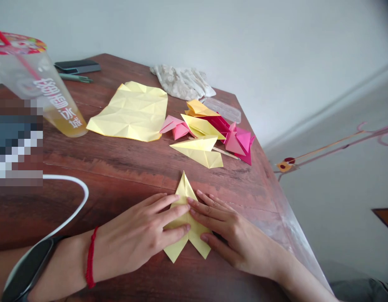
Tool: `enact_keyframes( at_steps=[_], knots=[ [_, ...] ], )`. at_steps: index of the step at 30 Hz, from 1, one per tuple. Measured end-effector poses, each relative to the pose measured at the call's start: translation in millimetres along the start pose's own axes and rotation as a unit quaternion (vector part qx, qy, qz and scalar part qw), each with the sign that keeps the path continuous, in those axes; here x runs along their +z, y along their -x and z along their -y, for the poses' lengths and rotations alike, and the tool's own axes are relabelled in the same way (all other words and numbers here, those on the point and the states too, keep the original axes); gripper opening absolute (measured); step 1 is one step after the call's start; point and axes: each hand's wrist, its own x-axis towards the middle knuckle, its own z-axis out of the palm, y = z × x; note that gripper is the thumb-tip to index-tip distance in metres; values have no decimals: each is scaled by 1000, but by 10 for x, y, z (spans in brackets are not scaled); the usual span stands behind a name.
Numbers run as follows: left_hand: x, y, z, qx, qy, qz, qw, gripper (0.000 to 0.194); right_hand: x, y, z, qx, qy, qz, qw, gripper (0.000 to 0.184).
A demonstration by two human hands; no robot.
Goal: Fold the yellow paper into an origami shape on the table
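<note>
A folded sheet of yellow origami paper point(185, 184) lies flat on the table, its narrow point away from me and two angled tails toward me. A crease runs down its middle. My left hand point(150, 224) rests on its left half with the fingers stretched out. On the right half lies my right hand point(231, 226), fingers extended and fingertips near the centre crease. Both hands press on the paper without gripping it, and they cover much of its sides.
Beyond the hands lie folded pieces of yellow paper point(200, 150) and pink paper point(238, 138). A creased yellow sheet point(134, 109) is at centre left. A drink cup point(60, 107), a white cable point(84, 188), a cloth point(184, 82) and a clear plastic case point(223, 110) stand or lie around.
</note>
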Motion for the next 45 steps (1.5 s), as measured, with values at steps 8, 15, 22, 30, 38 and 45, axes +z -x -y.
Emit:
enact_keyframes(
  at_steps=[8, 15, 22, 30, 38, 45],
  knots=[
    [-51, -17, -25, -23, 16, -10, 1000, 25, 30, -73, -68, 12, 35, -56, 998, 58],
    [-37, -21, -28, -33, 24, -25, 999, 24, 36, -194, -209, 20, 80, -71, 994, 56],
    [-52, -23, -21, -33, 18, -16, 999, 22, 9, -338, -284, -6, 135, -83, 987, 55],
    [-18, -15, -19, -36, 15, -22, 999, 22, -28, -417, -327, -46, 172, -98, 979, 52],
    [-10, 3, -21, -29, 31, -12, 999, 22, -57, -475, -360, -32, 167, -94, 981, 49],
    [34, 23, 19, -14, 23, 2, 1000, 23, -52, -592, -439, -8, 166, -106, 980, 45]
  ],
)
